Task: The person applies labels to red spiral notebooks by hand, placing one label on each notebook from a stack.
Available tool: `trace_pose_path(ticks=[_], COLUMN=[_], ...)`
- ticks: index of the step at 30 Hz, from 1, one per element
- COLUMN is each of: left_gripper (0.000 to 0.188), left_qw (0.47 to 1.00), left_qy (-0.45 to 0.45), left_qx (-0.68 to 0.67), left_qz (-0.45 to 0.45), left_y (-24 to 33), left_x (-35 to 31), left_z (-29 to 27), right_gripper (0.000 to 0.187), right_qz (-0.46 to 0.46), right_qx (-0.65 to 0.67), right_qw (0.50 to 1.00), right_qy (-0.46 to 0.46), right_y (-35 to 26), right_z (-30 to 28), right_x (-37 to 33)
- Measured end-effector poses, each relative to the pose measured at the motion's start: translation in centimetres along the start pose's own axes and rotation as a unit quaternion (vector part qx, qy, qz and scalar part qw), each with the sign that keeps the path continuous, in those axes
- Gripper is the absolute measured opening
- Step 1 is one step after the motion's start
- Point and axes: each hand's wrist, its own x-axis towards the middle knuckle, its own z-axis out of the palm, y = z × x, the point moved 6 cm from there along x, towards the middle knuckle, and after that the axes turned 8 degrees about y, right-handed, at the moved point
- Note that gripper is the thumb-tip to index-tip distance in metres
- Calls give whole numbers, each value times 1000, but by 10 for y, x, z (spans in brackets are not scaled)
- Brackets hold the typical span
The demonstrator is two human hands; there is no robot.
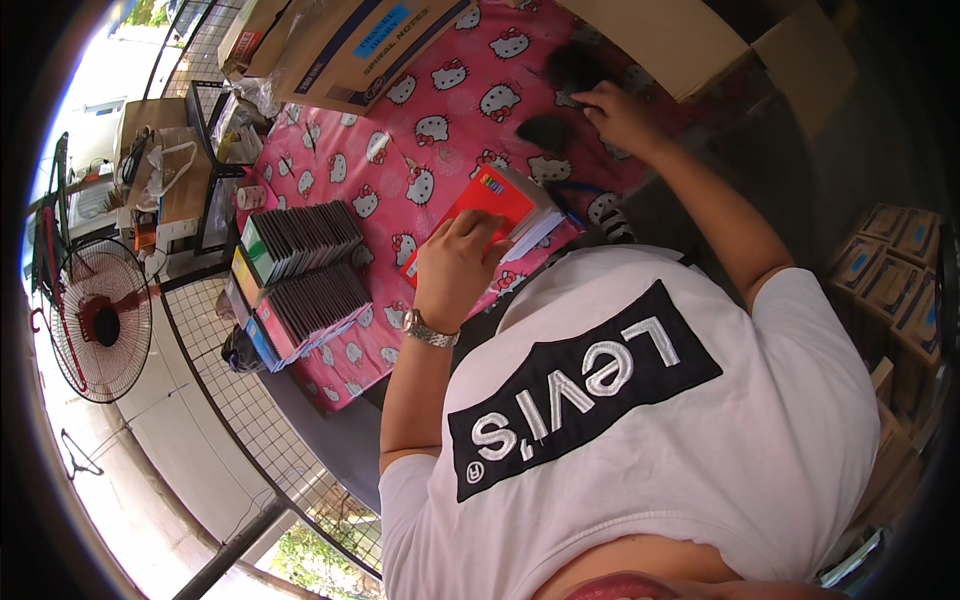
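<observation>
— What's the left hand (455, 268) doing?
— Fingers spread flat, pressing a red notebook (487, 205) near the pink cloth's (420, 90) front edge.
— And the right hand (618, 115)?
— Fingers curled onto a black object (546, 131) toward the cloth's far edge; how tightly, I cannot tell. Stacked notebooks (300, 275) sit along the left edge.

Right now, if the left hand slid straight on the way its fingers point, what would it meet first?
The left hand already rests on the red booklet stack, fingers pointing toward the far side of the table. Going on, it would probably cross that stack and then meet the blue pen on the pink patterned cloth; depth is unclear.
</observation>
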Motion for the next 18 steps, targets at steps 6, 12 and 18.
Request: trace_pose_path(ticks=[6, 12, 18], left_gripper=[25, 29, 31], left_qw=[998, 981, 965], left_qy=[45, 147, 223], left_qx=[-4, 109, 138], left_qz=[-34, -69, -24], left_y=[1, 8, 9], left_x=[4, 0, -16], left_z=[-32, -12, -21], right_gripper=[32, 68, 81], right_qz=[-104, -130, -117], right_qx=[180, 279, 319], right_qw=[977, 951, 926], right_qy=[-53, -33, -164], right_y=[-108, -169, -185], right_z=[-26, 8, -3], right_x=[-4, -72, -68])
